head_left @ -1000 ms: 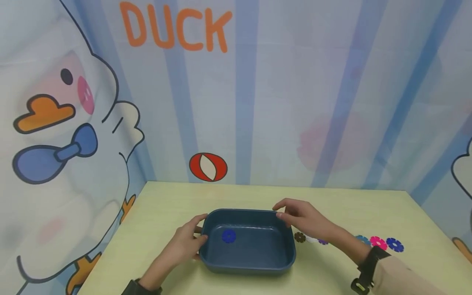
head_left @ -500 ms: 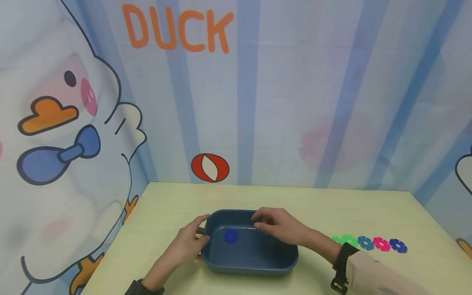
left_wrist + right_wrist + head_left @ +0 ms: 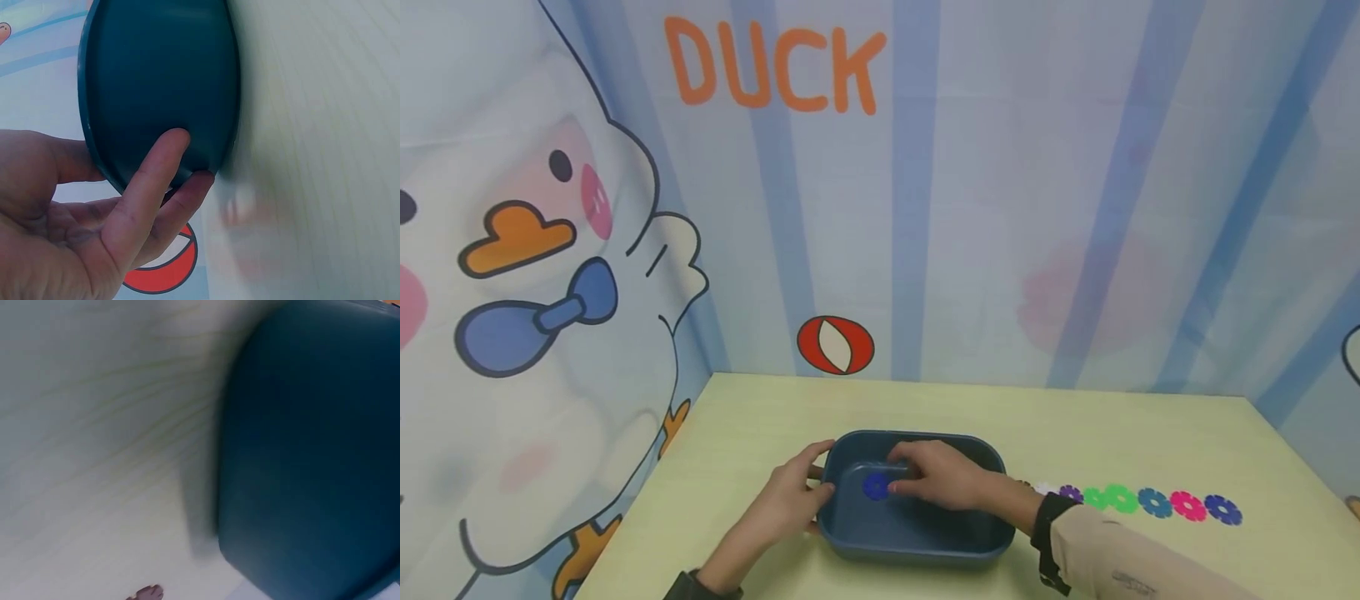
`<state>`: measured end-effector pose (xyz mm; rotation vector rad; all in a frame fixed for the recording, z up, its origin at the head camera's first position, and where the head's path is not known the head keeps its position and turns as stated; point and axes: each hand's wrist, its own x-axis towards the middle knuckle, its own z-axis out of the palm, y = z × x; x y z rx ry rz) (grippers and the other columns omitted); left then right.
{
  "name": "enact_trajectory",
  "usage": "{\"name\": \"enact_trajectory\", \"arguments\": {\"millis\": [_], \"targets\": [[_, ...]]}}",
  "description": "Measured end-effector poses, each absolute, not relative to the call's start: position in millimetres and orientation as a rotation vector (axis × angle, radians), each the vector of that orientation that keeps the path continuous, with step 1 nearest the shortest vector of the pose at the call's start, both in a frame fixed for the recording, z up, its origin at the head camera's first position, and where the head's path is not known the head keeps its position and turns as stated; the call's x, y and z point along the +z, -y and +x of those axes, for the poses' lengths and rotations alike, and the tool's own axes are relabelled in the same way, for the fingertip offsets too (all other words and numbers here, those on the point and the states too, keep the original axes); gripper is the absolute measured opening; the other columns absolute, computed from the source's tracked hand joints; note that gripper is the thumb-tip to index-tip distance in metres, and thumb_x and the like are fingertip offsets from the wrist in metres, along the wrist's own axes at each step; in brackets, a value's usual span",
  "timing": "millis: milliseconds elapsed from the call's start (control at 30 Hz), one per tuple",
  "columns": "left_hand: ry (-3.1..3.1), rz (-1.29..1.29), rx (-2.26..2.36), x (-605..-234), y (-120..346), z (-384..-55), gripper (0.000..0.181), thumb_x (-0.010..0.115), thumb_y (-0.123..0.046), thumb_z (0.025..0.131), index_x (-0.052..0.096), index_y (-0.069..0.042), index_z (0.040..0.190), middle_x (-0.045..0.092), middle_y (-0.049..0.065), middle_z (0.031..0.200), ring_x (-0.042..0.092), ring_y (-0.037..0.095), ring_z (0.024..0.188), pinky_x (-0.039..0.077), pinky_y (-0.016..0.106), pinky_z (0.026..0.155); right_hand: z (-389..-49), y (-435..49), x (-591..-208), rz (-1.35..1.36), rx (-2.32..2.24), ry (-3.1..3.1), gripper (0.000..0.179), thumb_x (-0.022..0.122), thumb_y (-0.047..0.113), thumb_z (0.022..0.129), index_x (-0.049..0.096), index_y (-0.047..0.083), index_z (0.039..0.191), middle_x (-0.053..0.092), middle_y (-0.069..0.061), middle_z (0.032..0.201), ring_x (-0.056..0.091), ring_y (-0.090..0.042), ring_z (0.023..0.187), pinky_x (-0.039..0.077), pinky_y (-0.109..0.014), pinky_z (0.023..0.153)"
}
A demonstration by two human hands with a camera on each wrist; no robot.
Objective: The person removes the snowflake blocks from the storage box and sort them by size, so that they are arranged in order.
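A dark blue rectangular basin (image 3: 917,557) stands on the table in the head view. Inside it, toward the left, lies a blue snowflake-shaped building disc (image 3: 876,486). My left hand (image 3: 786,500) holds the basin's left end; in the left wrist view, fingers (image 3: 147,181) rest against the outer wall (image 3: 165,75). My right hand (image 3: 943,477) reaches into the basin with bent fingers, its thumb tip at the disc's right edge and a gap between thumb and forefinger. Contact with the disc cannot be told. The right wrist view shows the basin's outside (image 3: 306,456), not the hand.
Right of the basin, a row of several discs runs along the table: purple (image 3: 1071,494), green (image 3: 1122,498), teal (image 3: 1154,502), pink (image 3: 1189,506) and dark blue (image 3: 1223,509). A brown disc (image 3: 149,592) shows in the right wrist view. A printed duck curtain (image 3: 970,208) stands behind the table.
My right hand has moved left and down from the basin's right rim into it, beside the blue disc. The left hand keeps its hold. The head view has shifted slightly.
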<state>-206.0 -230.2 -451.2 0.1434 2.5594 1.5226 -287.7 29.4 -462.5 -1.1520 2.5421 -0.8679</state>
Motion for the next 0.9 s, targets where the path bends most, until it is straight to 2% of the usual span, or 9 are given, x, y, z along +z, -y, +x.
{"name": "enact_trajectory", "arguments": {"millis": [300,500,633,800,900], "targets": [[-2.548,0.153,1.529,-448.5,229.9,-205.5,0.062,0.06,0.003,0.102,0.039,-0.002,0.16,0.061,0.039,0.133,0.077,0.033,0.09,0.067,0.04,0.054,-285.7,-9.3,-469.2,-1.227,-0.548,-2.69,0.047,0.078,0.035,0.097,0.068,0.01,0.137,0.069,-0.001,0.103,0.059,-0.007,0.085,0.054,-0.025,0.07],[-2.534,0.164,1.531,-450.0,229.6,-206.8,0.064,0.06,0.002,0.102,0.037,-0.001,0.161,0.06,0.04,0.134,0.076,0.033,0.091,0.067,0.039,0.055,-282.6,-2.0,-476.3,-1.216,-0.404,-2.76,0.046,0.078,0.035,0.097,0.069,0.014,0.137,0.069,-0.002,0.107,0.064,-0.01,0.092,0.06,-0.029,0.076],[-2.536,0.16,1.528,-449.8,230.0,-207.9,0.063,0.059,0.002,0.102,0.037,-0.002,0.161,0.059,0.04,0.135,0.076,0.032,0.092,0.067,0.039,0.056,-282.9,-0.2,-475.8,-1.223,-0.447,-2.764,0.038,0.083,0.03,0.094,0.071,0.012,0.125,0.072,-0.001,0.107,0.067,-0.012,0.094,0.061,-0.031,0.08],[-2.538,0.154,1.529,-449.4,230.7,-207.3,0.063,0.06,0.002,0.102,0.038,-0.001,0.16,0.06,0.039,0.134,0.076,0.032,0.093,0.067,0.039,0.055,-286.0,-1.3,-471.1,-1.111,-0.642,-2.661,0.034,0.092,0.023,0.083,0.065,0.012,0.101,0.065,0.003,0.085,0.058,-0.009,0.074,0.052,-0.026,0.064],[-2.537,0.148,1.531,-449.9,231.2,-206.6,0.062,0.06,0.002,0.102,0.038,-0.001,0.16,0.061,0.039,0.133,0.076,0.032,0.093,0.067,0.04,0.055,-286.4,-5.5,-469.5,-1.096,-0.709,-2.619,0.032,0.091,0.02,0.083,0.062,0.012,0.093,0.057,0.006,0.076,0.049,-0.006,0.066,0.043,-0.023,0.057]]}}
